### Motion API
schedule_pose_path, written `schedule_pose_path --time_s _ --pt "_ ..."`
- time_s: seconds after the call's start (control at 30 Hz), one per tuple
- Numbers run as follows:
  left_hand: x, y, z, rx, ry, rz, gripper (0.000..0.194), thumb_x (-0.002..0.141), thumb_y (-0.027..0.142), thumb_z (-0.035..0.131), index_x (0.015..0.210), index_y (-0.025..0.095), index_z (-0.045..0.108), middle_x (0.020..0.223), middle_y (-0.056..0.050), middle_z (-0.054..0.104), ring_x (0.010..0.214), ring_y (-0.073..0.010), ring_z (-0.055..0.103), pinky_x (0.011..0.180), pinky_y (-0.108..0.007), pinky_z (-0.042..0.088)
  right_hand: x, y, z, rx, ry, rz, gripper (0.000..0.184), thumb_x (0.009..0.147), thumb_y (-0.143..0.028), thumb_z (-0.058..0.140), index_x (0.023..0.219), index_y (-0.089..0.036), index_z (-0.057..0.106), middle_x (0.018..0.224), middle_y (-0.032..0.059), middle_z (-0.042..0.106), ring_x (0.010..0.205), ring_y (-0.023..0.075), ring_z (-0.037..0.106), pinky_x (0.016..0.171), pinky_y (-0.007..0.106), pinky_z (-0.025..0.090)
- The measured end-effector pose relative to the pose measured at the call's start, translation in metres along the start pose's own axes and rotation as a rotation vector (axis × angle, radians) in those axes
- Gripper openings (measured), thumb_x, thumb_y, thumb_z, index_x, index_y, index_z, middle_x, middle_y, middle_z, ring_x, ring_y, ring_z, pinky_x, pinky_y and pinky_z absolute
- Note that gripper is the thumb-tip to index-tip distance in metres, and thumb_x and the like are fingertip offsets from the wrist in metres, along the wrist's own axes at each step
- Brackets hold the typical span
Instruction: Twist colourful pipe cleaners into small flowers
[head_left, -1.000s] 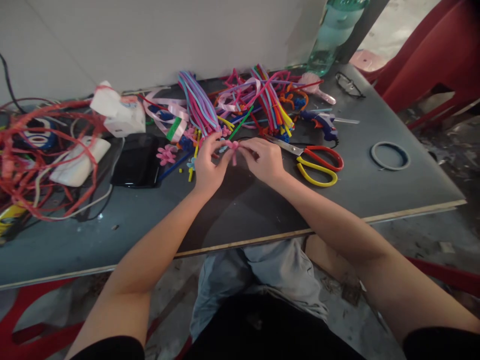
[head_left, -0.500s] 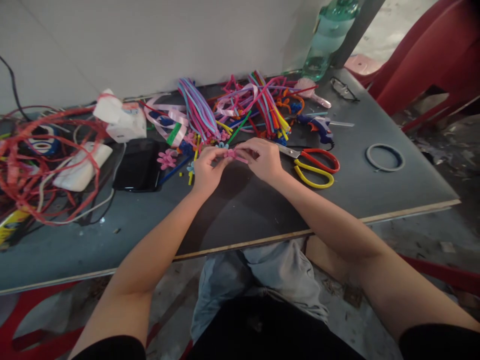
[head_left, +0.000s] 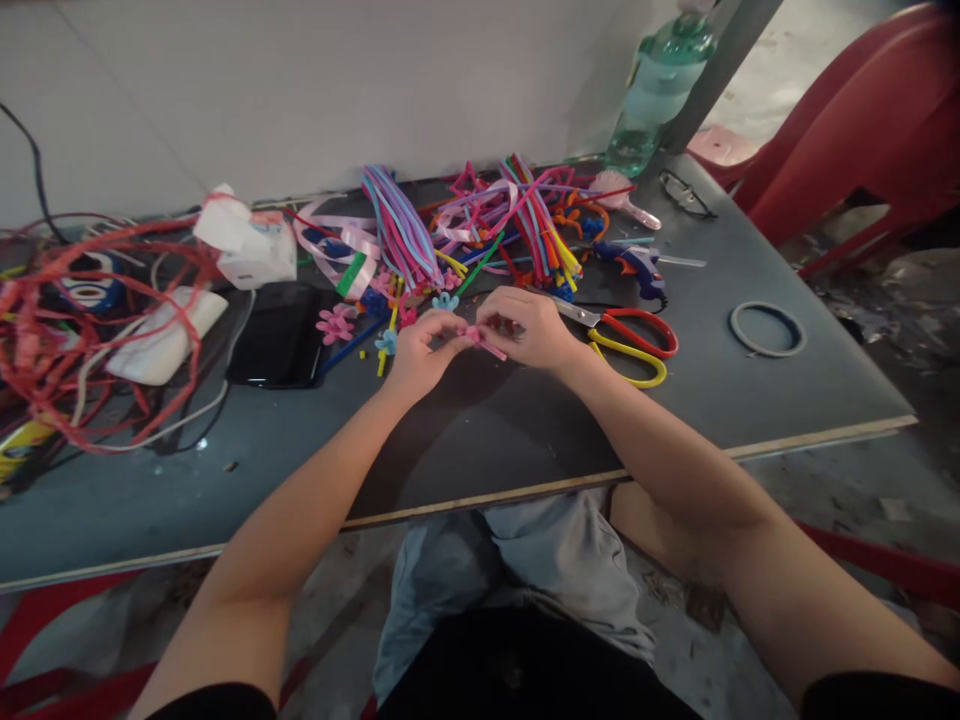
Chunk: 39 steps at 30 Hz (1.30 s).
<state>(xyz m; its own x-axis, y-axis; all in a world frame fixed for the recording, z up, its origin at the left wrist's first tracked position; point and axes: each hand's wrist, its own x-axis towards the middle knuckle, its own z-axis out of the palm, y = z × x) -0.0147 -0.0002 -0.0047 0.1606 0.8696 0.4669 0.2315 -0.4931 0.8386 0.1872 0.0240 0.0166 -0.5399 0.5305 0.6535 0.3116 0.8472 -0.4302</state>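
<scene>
Between my two hands is a small pink pipe cleaner [head_left: 489, 345], bent into loops at one end with a short tail pointing right and down. My left hand [head_left: 426, 352] pinches its looped end between thumb and fingertips. From the other side, my right hand [head_left: 529, 330] is closed on the same piece, its fingers curled and partly hiding it. Just beyond my left hand lie light blue pipe-cleaner flowers [head_left: 445, 302] and a pink flower [head_left: 337, 325]. Scissors [head_left: 628, 340] with one red and one yellow handle lie right of my right hand.
Bundles of pipe cleaners [head_left: 403, 228] lie along the wall, near a glue gun [head_left: 636, 265] and a hairbrush [head_left: 626, 200]. A black phone [head_left: 276, 335], a tangle of red ribbon [head_left: 45, 330] and a white box [head_left: 259, 250] are left. A tape ring [head_left: 767, 330] and green bottle [head_left: 660, 95] are right.
Both hands have come slightly nearer to me with the pink pipe cleaner. Its tail has swung from pointing down to pointing right. The light blue flower behind my hands shows more now.
</scene>
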Motion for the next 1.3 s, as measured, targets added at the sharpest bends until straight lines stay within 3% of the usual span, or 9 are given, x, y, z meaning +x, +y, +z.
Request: schedule_pose_path --time_s 0.2,0.27,0.37,0.53,0.63,0.8,0.97,1.13,1.3 --pt "0.003 0.0 -0.001 -0.252 -0.138 -0.152 0.05 0.073 0.069 0.08 0.078 0.02 0.07 0.075 -0.002 0.071 0.068 -0.0131 0.064 0.066 -0.027 0.054 -0.001 -0.006 0.007 -0.06 0.138 -0.117 0.024 0.101 -0.028 0.048 0.086 -0.02 0.065 0.085 0.0057 0.071 0.079 0.0141 0.066 0.07 0.028 0.054" --pt "0.004 -0.001 -0.003 -0.188 -0.134 -0.113 0.05 0.074 0.071 0.078 0.077 0.021 0.07 0.075 -0.002 0.071 0.069 -0.014 0.065 0.068 -0.029 0.055 0.0 -0.006 0.007 -0.008 0.146 -0.09 0.023 0.1 -0.029 0.052 0.086 -0.02 0.068 0.084 0.0048 0.072 0.078 0.0137 0.067 0.07 0.027 0.055" --pt "0.007 -0.001 -0.01 0.072 -0.034 0.033 0.048 0.081 0.07 0.072 0.079 0.023 0.074 0.082 -0.003 0.073 0.079 -0.0171 0.067 0.077 -0.033 0.057 0.0 -0.004 0.007 0.072 0.112 0.1 0.021 0.098 -0.034 0.058 0.093 -0.019 0.073 0.088 0.0049 0.074 0.075 0.0133 0.066 0.068 0.027 0.054" --pt "0.011 -0.001 -0.024 0.406 0.049 0.268 0.025 0.095 0.05 0.066 0.087 0.031 0.079 0.091 -0.003 0.079 0.099 -0.0229 0.067 0.099 -0.045 0.053 -0.002 -0.003 0.01 0.148 0.172 0.39 0.033 0.096 -0.043 0.06 0.109 -0.016 0.073 0.091 0.0065 0.075 0.071 0.0132 0.065 0.061 0.025 0.051" --pt "0.008 -0.002 -0.026 0.403 0.09 0.332 0.017 0.093 0.046 0.068 0.088 0.036 0.08 0.093 -0.001 0.08 0.103 -0.025 0.066 0.101 -0.048 0.052 -0.004 -0.004 0.014 0.143 0.13 0.362 0.03 0.095 -0.04 0.061 0.106 -0.016 0.076 0.093 0.0078 0.077 0.075 0.015 0.068 0.068 0.027 0.054" --pt "0.002 -0.001 -0.023 0.392 0.118 0.27 0.017 0.09 0.05 0.071 0.088 0.037 0.081 0.09 -0.002 0.081 0.104 -0.0267 0.066 0.094 -0.049 0.055 -0.007 -0.003 0.023 0.062 0.078 0.201 0.025 0.095 -0.028 0.057 0.104 -0.017 0.078 0.104 0.01 0.08 0.089 0.018 0.073 0.082 0.03 0.056" --pt "0.002 0.003 -0.022 0.407 0.125 0.316 0.015 0.086 0.05 0.076 0.09 0.036 0.081 0.092 -0.003 0.08 0.103 -0.0259 0.067 0.1 -0.05 0.056 -0.008 -0.004 0.028 -0.004 0.119 0.344 0.016 0.089 -0.022 0.063 0.092 -0.018 0.079 0.088 0.0066 0.08 0.075 0.0154 0.072 0.074 0.027 0.056" --pt "-0.001 0.008 -0.015 0.317 0.1 0.15 0.069 0.067 0.069 0.084 0.119 0.025 0.074 0.111 -0.009 0.078 0.11 -0.0269 0.07 0.098 -0.043 0.058 -0.009 -0.005 0.028 -0.058 0.21 0.232 0.018 0.09 -0.023 0.059 0.093 -0.018 0.076 0.092 0.0084 0.08 0.081 0.0167 0.074 0.073 0.028 0.058" --pt "-0.002 0.004 -0.004 0.026 0.108 -0.117 0.054 0.08 0.07 0.073 0.103 0.021 0.08 0.099 -0.009 0.08 0.081 -0.0175 0.073 0.068 -0.028 0.058 -0.009 -0.006 0.028 -0.102 0.256 0.114 0.02 0.092 -0.022 0.056 0.091 -0.018 0.076 0.092 0.0087 0.08 0.085 0.0181 0.076 0.075 0.029 0.059"
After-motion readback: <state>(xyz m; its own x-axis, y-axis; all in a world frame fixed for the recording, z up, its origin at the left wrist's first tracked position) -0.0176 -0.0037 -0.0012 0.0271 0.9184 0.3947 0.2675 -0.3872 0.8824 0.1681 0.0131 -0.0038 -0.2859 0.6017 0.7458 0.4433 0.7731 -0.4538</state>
